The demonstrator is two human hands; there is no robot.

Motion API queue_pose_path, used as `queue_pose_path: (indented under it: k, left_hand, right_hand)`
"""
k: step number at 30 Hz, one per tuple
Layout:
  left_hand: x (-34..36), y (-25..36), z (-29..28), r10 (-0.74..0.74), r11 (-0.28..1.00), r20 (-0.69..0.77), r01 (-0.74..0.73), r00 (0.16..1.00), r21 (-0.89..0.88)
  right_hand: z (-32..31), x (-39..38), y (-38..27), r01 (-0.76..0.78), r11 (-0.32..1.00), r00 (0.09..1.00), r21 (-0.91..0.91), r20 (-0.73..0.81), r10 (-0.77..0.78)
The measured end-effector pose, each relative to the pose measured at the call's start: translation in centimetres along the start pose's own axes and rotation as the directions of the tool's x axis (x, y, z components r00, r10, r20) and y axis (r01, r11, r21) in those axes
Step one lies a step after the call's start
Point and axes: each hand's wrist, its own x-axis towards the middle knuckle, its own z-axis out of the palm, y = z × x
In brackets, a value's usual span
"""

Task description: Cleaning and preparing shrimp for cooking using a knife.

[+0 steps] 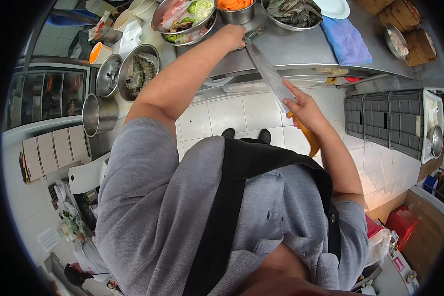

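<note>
My left hand (232, 38) reaches to the steel worktop with its fingers closed on a grey, raw shrimp (254, 33). Part of the shrimp is covered by the fingers. In my right hand (305, 109) is a large knife (269, 71), gripped near the base of its blade, with the yellow handle running back below the palm. The blade's tip end lies at the worktop, close beside the shrimp and my left fingers; whether it touches the shrimp I cannot tell. A metal bowl of raw shrimp (293, 11) sits behind, and another bowl (157, 53) with shrimp stands left of my forearm.
Carrot slices fill a steel pot (237, 18) at the back, beside stacked bowls (158, 23) of vegetables. A blue towel (348, 42) and white plate (336, 9) lie right. Grey crates (385, 118) stand on the right. Another person (90, 256) is at lower left.
</note>
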Motion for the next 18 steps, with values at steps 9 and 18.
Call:
queue_pose_path:
  k: [9,18]
  left_hand:
    - [0.4,-0.7,0.6,0.012,1.0,-0.033,-0.013,0.999,-0.028]
    - [1.0,-1.2,0.3,0.059,0.994,0.017,-0.058,0.998,-0.09]
  right_hand:
    - [2.2,-0.6,1.5,-0.009,0.997,0.999,0.077,-0.046,0.013]
    - [0.7,-0.7,0.2,-0.007,1.0,1.0,0.013,-0.022,0.008]
